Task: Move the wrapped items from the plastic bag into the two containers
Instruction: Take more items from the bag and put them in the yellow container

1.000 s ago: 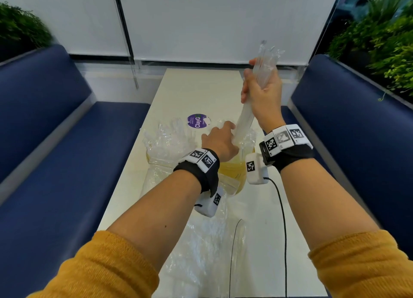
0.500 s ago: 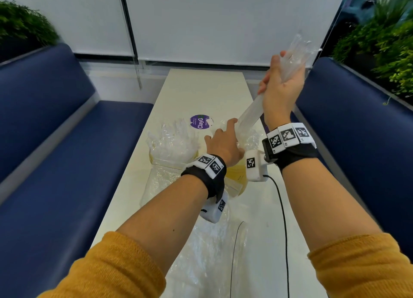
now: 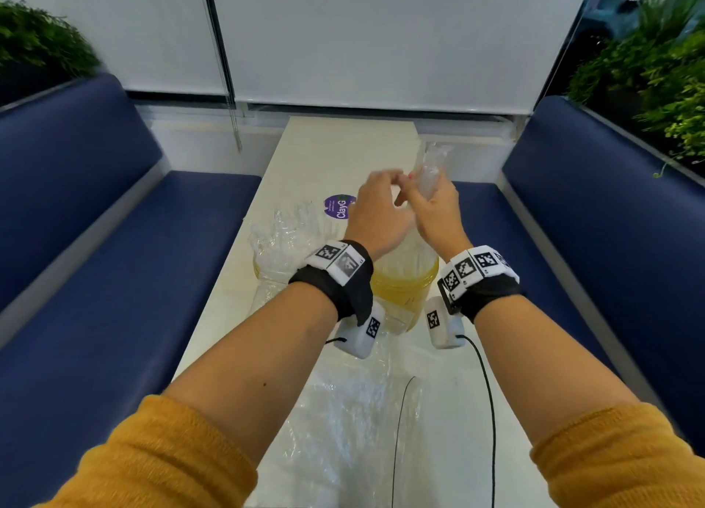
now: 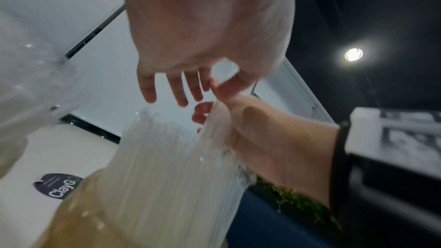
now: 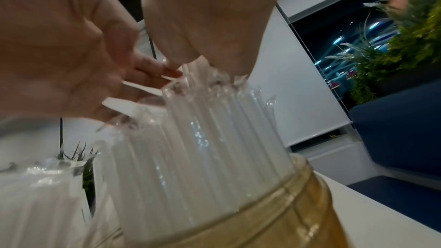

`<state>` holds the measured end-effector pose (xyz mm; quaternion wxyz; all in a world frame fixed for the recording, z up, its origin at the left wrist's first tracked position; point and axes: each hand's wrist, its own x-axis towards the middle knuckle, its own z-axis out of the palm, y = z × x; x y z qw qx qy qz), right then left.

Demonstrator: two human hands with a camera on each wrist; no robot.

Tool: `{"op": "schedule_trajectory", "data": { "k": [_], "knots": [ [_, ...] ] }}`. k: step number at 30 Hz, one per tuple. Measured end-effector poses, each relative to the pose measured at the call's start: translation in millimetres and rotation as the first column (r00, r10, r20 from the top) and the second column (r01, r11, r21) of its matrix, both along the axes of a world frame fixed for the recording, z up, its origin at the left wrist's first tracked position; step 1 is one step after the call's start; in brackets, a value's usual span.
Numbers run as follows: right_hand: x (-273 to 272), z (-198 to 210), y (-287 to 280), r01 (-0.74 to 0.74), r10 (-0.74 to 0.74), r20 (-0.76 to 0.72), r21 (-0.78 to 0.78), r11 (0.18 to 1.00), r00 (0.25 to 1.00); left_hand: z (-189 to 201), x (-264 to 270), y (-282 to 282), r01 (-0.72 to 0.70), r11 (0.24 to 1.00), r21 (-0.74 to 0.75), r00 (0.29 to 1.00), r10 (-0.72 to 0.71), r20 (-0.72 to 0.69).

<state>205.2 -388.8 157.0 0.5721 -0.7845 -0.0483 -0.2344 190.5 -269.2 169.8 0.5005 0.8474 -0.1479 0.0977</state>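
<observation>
Two yellow-tinted containers stand side by side on the table. The left container (image 3: 267, 269) holds several clear-wrapped straws (image 3: 290, 229). My right hand (image 3: 435, 210) grips a bundle of wrapped straws (image 3: 431, 164) near its top; the bundle (image 5: 203, 129) stands upright in the right container (image 3: 404, 290), fanning out at the rim (image 5: 286, 205). My left hand (image 3: 377, 210) is open beside it, its straight fingers (image 4: 174, 90) touching the wrapper tips next to my right hand (image 4: 262, 139). The plastic bag (image 3: 354, 412) lies flat and crumpled on the table in front of the containers.
A purple round sticker (image 3: 339, 206) is on the white table (image 3: 343, 145) behind the containers. Blue benches (image 3: 114, 278) flank the narrow table on both sides. A black cable (image 3: 488, 412) trails from my right wrist over the table.
My right hand has come down and left with the bundle, from high on the right to above the right container. My left hand rose from the container's rim to the bundle's top.
</observation>
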Motion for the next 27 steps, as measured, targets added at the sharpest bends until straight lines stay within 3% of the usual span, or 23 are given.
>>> {"op": "schedule_trajectory", "data": {
  "k": [3,4,6,7,9,11,15,18,22,24,27],
  "knots": [
    [-4,4,0,0.047,-0.052,-0.048,-0.106,0.993,0.997,28,4,-1,-0.058,0.969,-0.24,0.964,0.117,0.24],
    [-5,3,-1,0.055,-0.066,-0.065,-0.158,0.986,0.996,38,5,-2,-0.043,0.975,-0.219,0.934,0.117,0.338],
    [-5,0,-1,0.043,-0.072,-0.117,-0.236,0.971,0.99,58,11,-8,0.029,1.0,0.001,0.897,-0.027,0.442],
    [-7,-1,0,0.033,-0.068,-0.13,-0.26,0.965,0.989,65,15,-11,0.06,0.983,0.172,0.898,-0.128,0.421],
    [-7,-1,2,0.047,-0.09,-0.118,-0.323,0.945,0.989,66,24,-18,0.069,0.86,0.506,0.925,-0.245,0.29],
    [-7,4,1,0.056,-0.098,-0.083,-0.406,0.912,0.992,51,32,-18,0.083,0.76,0.645,0.949,-0.258,0.182],
    [-8,-2,-4,0.057,-0.117,-0.081,-0.527,0.848,0.99,18,31,-14,0.204,0.804,0.558,0.952,-0.297,0.079],
    [-10,-27,-8,0.001,-0.118,-0.148,-0.619,0.785,0.982,0,24,-17,0.243,0.736,0.632,0.95,-0.311,-0.003],
    [-13,-41,-15,-0.055,-0.05,-0.159,-0.597,0.8,0.986,-13,19,-23,0.292,0.673,0.68,0.946,-0.31,-0.099],
    [-13,-38,-21,-0.077,-0.028,-0.169,-0.58,0.811,0.985,-7,20,-24,0.288,0.686,0.669,0.946,-0.312,-0.088],
    [-11,-32,-29,-0.069,-0.033,-0.161,-0.59,0.805,0.986,-5,26,-19,0.157,0.766,0.624,0.978,-0.209,0.011]
  ]
}}
